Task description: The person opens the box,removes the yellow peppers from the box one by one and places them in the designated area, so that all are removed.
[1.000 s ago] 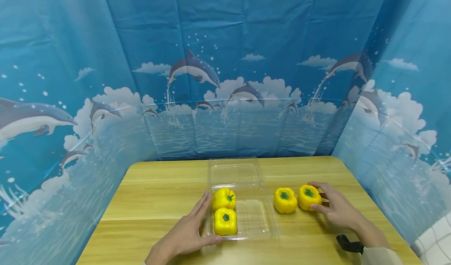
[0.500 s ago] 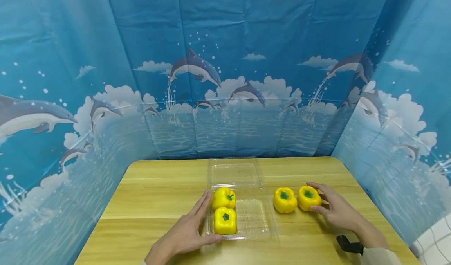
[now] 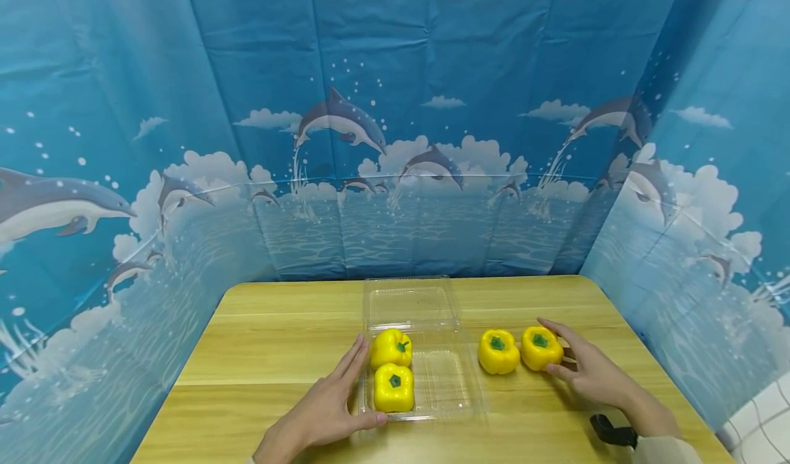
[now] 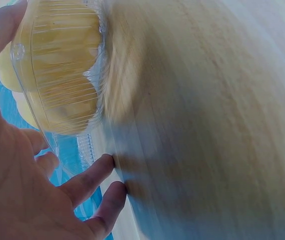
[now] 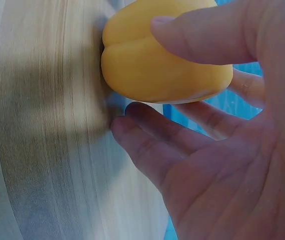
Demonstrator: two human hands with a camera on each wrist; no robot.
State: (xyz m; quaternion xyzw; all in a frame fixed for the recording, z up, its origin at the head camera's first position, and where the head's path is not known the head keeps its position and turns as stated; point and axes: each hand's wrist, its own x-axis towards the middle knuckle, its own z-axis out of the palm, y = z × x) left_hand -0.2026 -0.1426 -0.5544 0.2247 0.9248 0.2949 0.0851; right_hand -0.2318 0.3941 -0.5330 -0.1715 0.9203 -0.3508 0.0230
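A clear plastic clamshell container (image 3: 447, 382) lies with its lid folded back on the table. Two yellow bell peppers, a rear one (image 3: 390, 347) and a front one (image 3: 393, 388), sit along its left side. My left hand (image 3: 327, 402) rests against that side, fingers extended, thumb at the front edge; the container wall (image 4: 57, 65) shows beside it in the left wrist view. At right, my right hand (image 3: 595, 375) holds another yellow bell pepper (image 3: 540, 347) between thumb and fingers, and the pepper (image 5: 152, 70) stands close to the tabletop. One more yellow bell pepper (image 3: 498, 351) stands left of it.
The wooden table (image 3: 265, 340) has rounded far corners. A blue dolphin-print curtain (image 3: 395, 231) rises behind it and along both sides. A black device (image 3: 612, 430) is at my right wrist.
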